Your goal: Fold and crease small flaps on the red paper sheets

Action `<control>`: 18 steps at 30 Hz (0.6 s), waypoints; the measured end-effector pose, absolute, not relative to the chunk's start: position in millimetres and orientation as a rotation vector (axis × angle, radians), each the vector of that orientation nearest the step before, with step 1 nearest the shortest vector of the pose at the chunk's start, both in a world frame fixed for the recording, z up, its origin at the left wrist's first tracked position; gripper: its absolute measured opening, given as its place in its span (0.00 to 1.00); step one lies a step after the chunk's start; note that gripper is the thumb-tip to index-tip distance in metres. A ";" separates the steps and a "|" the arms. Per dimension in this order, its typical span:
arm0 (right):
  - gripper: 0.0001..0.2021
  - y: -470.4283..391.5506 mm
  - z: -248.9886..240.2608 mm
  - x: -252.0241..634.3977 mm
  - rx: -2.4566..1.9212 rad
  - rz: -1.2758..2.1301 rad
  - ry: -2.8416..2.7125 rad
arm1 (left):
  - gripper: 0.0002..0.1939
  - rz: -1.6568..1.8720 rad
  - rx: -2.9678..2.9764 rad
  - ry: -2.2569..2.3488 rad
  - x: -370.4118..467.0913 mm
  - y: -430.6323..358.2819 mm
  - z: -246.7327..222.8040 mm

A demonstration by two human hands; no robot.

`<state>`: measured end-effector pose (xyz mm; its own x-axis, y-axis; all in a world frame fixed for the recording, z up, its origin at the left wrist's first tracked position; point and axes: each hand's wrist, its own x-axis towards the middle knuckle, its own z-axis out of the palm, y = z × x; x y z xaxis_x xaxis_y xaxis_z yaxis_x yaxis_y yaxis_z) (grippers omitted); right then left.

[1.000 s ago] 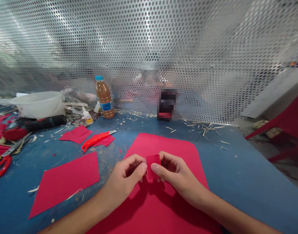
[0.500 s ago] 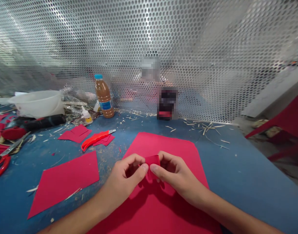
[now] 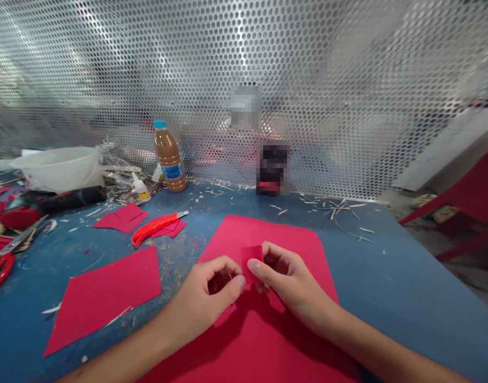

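A small piece of red paper (image 3: 252,254) is pinched between the thumb and fingers of my right hand (image 3: 286,276). My left hand (image 3: 212,284) is closed, its thumb and index fingertips meeting at the lower left edge of that same piece. The other fingers of both hands are curled and partly hidden. Beneath them lies a large red sheet (image 3: 276,230) with cut corners, darkened by the shadows of my hands and forearms.
To the left lie a red four-sided sheet (image 3: 108,292), an orange utility knife (image 3: 154,229) on small red pieces, more red pieces (image 3: 124,217) and scissors (image 3: 5,266). Behind stand a brown-filled bottle (image 3: 170,159), a glue bottle (image 3: 140,189) and a white basin (image 3: 62,167) before a perforated metal panel (image 3: 188,64).
The small red piece has turned more upright in my right hand. My left fingertips have shifted from its upper left side down to its lower left edge.
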<state>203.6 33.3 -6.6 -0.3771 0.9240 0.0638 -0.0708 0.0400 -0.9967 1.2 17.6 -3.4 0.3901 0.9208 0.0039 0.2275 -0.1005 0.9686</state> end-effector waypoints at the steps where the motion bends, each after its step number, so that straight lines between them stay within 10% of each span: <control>1: 0.19 33.0 -6.3 203.7 -0.917 1.470 -1.470 | 0.11 0.821 1.586 1.052 1.6 18.0 -4.6; 18: 0.19 33.1 -5.7 203.9 -0.913 1.474 -1.477 | 0.13 0.819 1.564 1.030 -2.6 19.0 -1.6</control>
<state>203.9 33.1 -5.7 -0.3841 0.9210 0.0656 -0.0639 0.0443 -0.9970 -2.6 19.0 -1.6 0.3969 0.9178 -0.0019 0.2047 -0.0865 0.9750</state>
